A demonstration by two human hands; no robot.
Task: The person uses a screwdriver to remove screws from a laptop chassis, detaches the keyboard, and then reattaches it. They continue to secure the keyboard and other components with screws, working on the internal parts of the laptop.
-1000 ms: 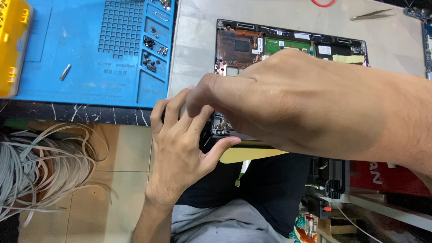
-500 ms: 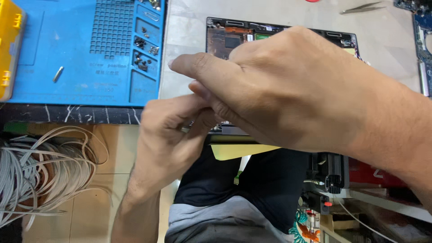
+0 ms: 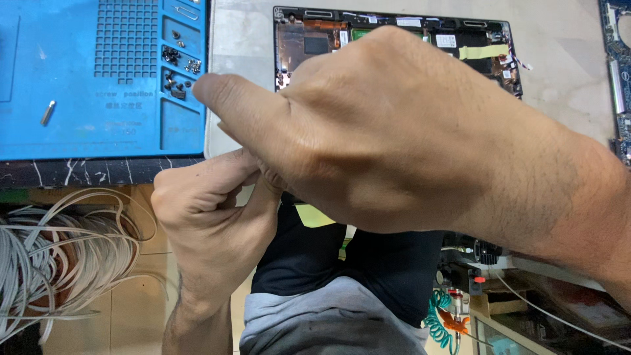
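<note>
My right hand (image 3: 394, 131) fills the middle of the view, back of the hand up, its index finger stretched left toward the blue mat. It hovers over an opened laptop base (image 3: 460, 39) with bare boards and a strip of yellow tape (image 3: 483, 51), hiding most of it. My left hand (image 3: 210, 223) comes up from below the table edge. Its curled fingers meet the fingertips of my right hand. Whatever lies between the fingers is hidden.
A blue work mat (image 3: 79, 79) lies at the left, with small screws (image 3: 177, 69) in its compartments and a metal pin (image 3: 48, 112). Another circuit board (image 3: 618, 59) shows at the right edge. A bundle of pale cables (image 3: 59, 256) lies on the floor at the left.
Both hands have lifted off the laptop's near edge toward the camera. My left hand has curled its fingers and shifted left; my right index finger now points left.
</note>
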